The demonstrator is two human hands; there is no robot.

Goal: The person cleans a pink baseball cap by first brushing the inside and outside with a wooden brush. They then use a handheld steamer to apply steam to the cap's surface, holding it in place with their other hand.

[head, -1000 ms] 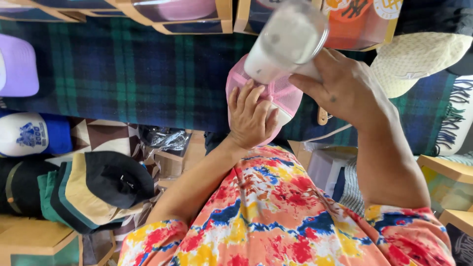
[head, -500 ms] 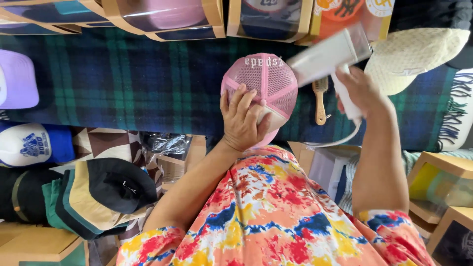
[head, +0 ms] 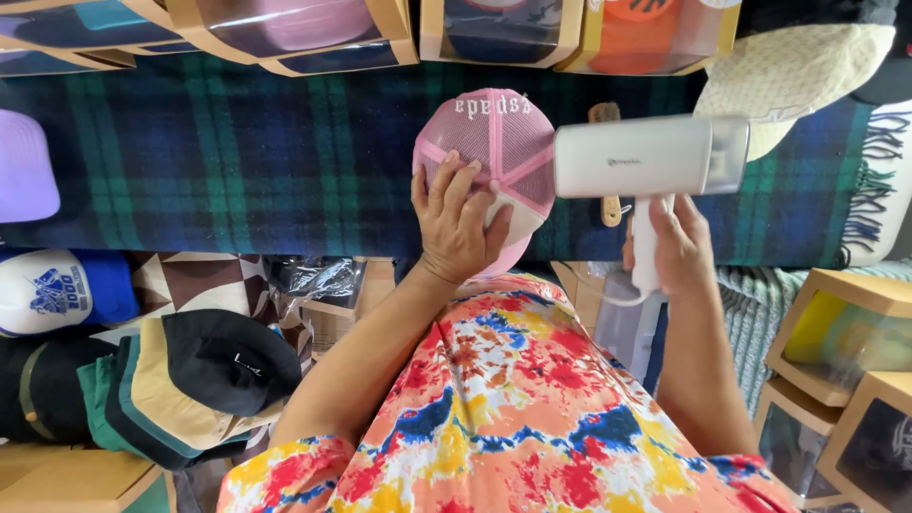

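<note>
A pink mesh-backed cap is held down on a dark green and blue plaid blanket by the left hand, whose fingers are spread flat over the cap's crown and front panel. A white handheld steamer is gripped by its handle in the right hand, the fingers being closed around the handle; the steamer's body is held level, with its front end just at the right edge of the cap, though contact between the two cannot be made out. A thin white cord is seen running down from the handle. A wooden brush lies on the blanket, partly hidden behind the steamer. Above the blanket, a row of cardboard display boxes with clear windows is lined up, each with a cap inside. A cream woven hat rests at the upper right. To the left, a lilac cap, a white and blue cap and a stack of dark caps are set out. More windowed boxes are placed at the lower right. A brightly coloured tie-dye shirt fills the lower middle of the view.
</note>
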